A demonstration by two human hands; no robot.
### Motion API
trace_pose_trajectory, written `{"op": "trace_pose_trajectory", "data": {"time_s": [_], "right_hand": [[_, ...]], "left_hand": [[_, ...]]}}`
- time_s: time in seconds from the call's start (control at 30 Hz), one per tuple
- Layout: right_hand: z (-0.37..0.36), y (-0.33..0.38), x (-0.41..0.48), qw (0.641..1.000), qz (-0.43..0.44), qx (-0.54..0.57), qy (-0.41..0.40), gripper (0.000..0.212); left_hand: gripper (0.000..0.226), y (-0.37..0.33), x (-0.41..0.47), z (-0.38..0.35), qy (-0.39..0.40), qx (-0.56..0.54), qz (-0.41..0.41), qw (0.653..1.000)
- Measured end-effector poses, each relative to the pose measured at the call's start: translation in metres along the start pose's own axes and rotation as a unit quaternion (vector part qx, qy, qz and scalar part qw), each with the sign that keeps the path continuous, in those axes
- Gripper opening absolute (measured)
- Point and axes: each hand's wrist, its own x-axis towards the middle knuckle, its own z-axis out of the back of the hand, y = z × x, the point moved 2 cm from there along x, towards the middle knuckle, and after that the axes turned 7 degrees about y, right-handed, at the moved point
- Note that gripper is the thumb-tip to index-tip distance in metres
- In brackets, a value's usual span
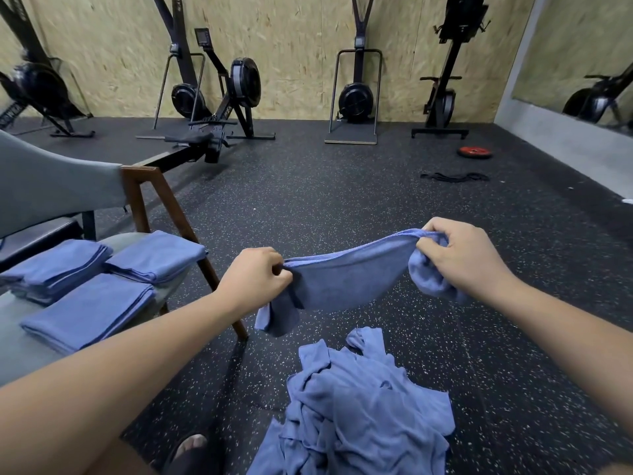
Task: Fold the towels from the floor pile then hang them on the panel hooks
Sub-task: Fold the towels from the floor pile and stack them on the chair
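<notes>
Holding one blue towel stretched in the air above the floor pile; the fold step is in hand.

- Left hand, above and left of the pile: fingers curled tight, pinching one end of the towel's top hem. A short flap hangs below the fist.
- The towel sags between the hands. Its lower edge is clear of the pile, not touching it.
- Right hand, above and right of the pile: fingers closed round the other end, with loose cloth bunched under the palm.

Judgement: the towel is being spread for a first fold. The next move calls for working the bunched end out until the right hand has a true corner, then bringing the corners together evenly. Plenty remains crumpled in the pile. Hanging has not begun, and no panel hooks are in view.

Surroundings:
- Left of the pile: a wooden-legged chair whose seat carries three stacks of folded towels.
- Just left of the pile's near edge: a sandalled foot.
- Well beyond the pile, to the left: a rowing machine.
- Well beyond it, to the right: a red weight plate and a black band.

In the way: the pile lies directly under the hanging cloth, so a dip could snag it.
</notes>
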Motion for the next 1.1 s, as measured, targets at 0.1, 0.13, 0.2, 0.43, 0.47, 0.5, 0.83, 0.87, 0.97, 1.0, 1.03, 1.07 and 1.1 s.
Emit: {"op": "trace_pose_trajectory", "data": {"time_s": [0.1, 0.13, 0.2, 0.43, 0.47, 0.5, 0.83, 0.87, 0.97, 1.0, 1.03, 1.07, 1.1], "right_hand": [[-0.001, 0.001, -0.001, 1.000, -0.004, -0.005, 0.010, 0.014], [-0.001, 0.001, -0.001, 1.000, -0.006, -0.006, 0.008, 0.014], [-0.001, 0.001, -0.001, 1.000, -0.007, -0.009, 0.000, 0.014], [0.000, -0.004, 0.001, 1.000, -0.022, -0.018, -0.003, 0.015], [-0.001, -0.004, 0.001, 1.000, -0.020, -0.021, 0.002, 0.015], [-0.002, -0.003, 0.000, 1.000, -0.018, -0.023, 0.008, 0.016], [-0.007, -0.008, 0.001, 0.998, -0.019, -0.048, 0.032, 0.017], [-0.007, -0.010, 0.002, 0.998, -0.020, -0.053, 0.028, 0.018], [-0.002, -0.018, 0.005, 0.997, -0.037, -0.059, 0.014, 0.020], [-0.001, -0.021, 0.006, 0.997, -0.042, -0.060, 0.010, 0.020], [0.000, -0.023, 0.007, 0.997, -0.047, -0.060, 0.008, 0.021], [0.000, -0.025, 0.007, 0.997, -0.052, -0.061, 0.007, 0.021], [-0.001, -0.027, 0.008, 0.997, -0.058, -0.060, 0.007, 0.021]], "left_hand": [[0.011, -0.003, -0.001, 0.003, -0.018, -0.121, 0.063, 0.991], [0.010, -0.004, -0.002, 0.004, -0.017, -0.147, 0.079, 0.986], [0.015, -0.004, -0.001, 0.005, -0.024, -0.159, 0.086, 0.983], [0.044, -0.002, 0.002, 0.008, -0.022, 0.024, 0.007, 0.999], [0.041, -0.002, 0.002, 0.009, -0.012, 0.056, 0.005, 0.998], [0.038, -0.003, 0.002, 0.009, -0.002, 0.079, 0.008, 0.997], [0.028, 0.025, 0.009, 0.010, 0.043, 0.145, 0.093, 0.984], [0.030, 0.028, 0.008, 0.011, 0.041, 0.140, 0.098, 0.984], [0.032, 0.039, 0.005, 0.015, 0.035, 0.094, 0.124, 0.987], [0.029, 0.042, 0.004, 0.017, 0.035, 0.071, 0.134, 0.988], [0.027, 0.044, 0.002, 0.019, 0.036, 0.057, 0.136, 0.989], [0.026, 0.045, 0.001, 0.020, 0.039, 0.053, 0.129, 0.989], [0.026, 0.044, 0.000, 0.020, 0.044, 0.055, 0.121, 0.990]]}}
